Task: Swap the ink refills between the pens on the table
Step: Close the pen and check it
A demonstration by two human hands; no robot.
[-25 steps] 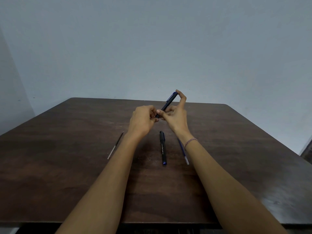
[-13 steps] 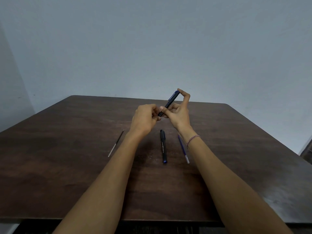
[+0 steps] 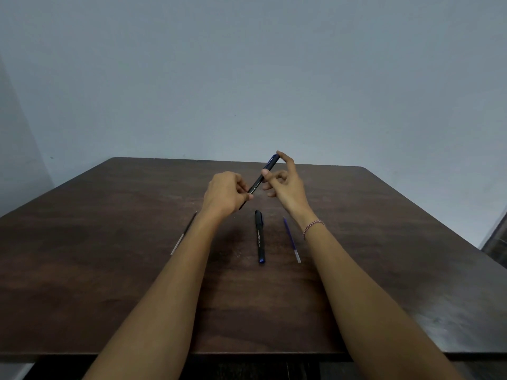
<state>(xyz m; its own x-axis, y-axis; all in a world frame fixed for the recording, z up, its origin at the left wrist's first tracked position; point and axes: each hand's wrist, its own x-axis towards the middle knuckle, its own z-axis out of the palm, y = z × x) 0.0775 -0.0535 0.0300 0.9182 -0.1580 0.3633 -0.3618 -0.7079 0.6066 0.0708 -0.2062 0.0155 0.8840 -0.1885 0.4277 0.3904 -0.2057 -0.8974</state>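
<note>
We note the held pen (image 3: 262, 176) slanting above the tabletop (image 3: 109, 242), at 12 o'clock of the lying pen (image 3: 259, 237), with the left hand (image 3: 225, 196) gripping its lower end and the right hand (image 3: 285, 185) pinching its upper barrel; we judge a steady twist along the axis best, the blue refill (image 3: 290, 238) lying ready at 3 o'clock.

2 black plastic pens: held pen (image 3: 257, 184) in left grip (image 3: 223, 194) and right grip (image 3: 286, 182), loose pen (image 3: 259, 237) below. 2 thin refills: dark refill (image 3: 181, 237), blue refill (image 3: 290, 237). 1 wooden worktop (image 3: 109, 270).
</note>
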